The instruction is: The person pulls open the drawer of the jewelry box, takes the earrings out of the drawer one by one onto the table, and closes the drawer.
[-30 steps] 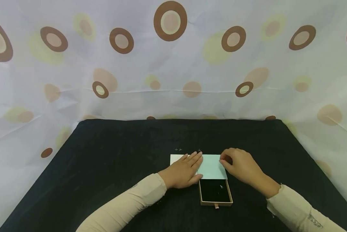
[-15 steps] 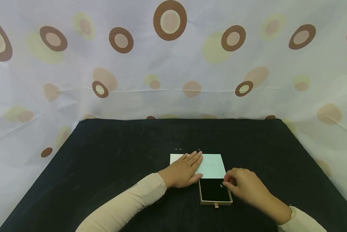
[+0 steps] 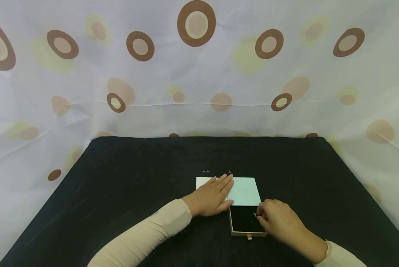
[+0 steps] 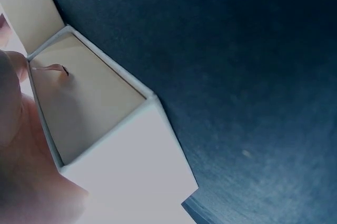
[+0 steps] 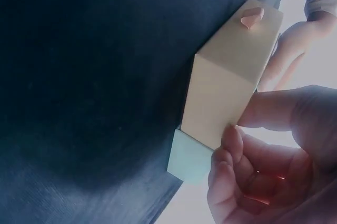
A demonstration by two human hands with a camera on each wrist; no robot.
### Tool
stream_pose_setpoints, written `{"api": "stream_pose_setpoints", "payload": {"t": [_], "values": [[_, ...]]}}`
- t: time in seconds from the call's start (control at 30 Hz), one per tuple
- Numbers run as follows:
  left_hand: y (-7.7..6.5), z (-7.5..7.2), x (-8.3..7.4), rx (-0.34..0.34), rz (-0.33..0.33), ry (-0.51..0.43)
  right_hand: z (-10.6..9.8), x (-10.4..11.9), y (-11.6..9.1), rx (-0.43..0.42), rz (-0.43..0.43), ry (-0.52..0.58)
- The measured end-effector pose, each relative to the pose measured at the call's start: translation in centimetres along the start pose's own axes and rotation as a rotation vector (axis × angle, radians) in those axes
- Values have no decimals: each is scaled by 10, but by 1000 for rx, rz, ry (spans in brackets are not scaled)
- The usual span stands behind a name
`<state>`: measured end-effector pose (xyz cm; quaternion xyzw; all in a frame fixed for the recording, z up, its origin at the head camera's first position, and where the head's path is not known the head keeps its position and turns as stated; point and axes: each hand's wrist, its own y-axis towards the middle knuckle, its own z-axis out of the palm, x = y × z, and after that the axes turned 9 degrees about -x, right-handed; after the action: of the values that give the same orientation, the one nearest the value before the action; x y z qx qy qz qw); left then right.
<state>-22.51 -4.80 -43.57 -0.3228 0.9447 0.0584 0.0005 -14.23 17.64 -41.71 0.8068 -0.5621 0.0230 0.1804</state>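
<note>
A mint-green box [image 3: 244, 192] has its black-lined drawer [image 3: 242, 218] pulled out toward the person. My left hand [image 3: 210, 196] lies flat with spread fingers across the mint box and the white box [image 3: 200, 181] beside it. Near the drawer's right side, my right hand [image 3: 279, 220] has its fingers curled in, with a small silvery star-like piece [image 3: 254, 214] at the thumb and index fingertips. The right wrist view shows these fingertips right at the edge of the beige drawer [image 5: 221, 95], whose front bears a pink ribbon tab [image 5: 253, 17].
Beyond the boxes lie a pair of small silvery pieces [image 3: 205, 171] and another silvery piece [image 3: 229, 172]. A black cloth [image 3: 146, 167] covers the table, with a patterned curtain [image 3: 166, 81] behind. In the left wrist view, the white box's front has a ribbon tab [image 4: 51, 68].
My right hand has come down from over the mint box's top to the drawer's right side, reaching the silvery piece. My left hand has stayed in place.
</note>
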Motion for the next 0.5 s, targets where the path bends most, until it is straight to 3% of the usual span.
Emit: {"api": "stream_pose_setpoints", "payload": {"t": [0.5], "values": [[0, -4, 0, 9, -1, 39, 8, 3, 2, -23, 10, -38]]}}
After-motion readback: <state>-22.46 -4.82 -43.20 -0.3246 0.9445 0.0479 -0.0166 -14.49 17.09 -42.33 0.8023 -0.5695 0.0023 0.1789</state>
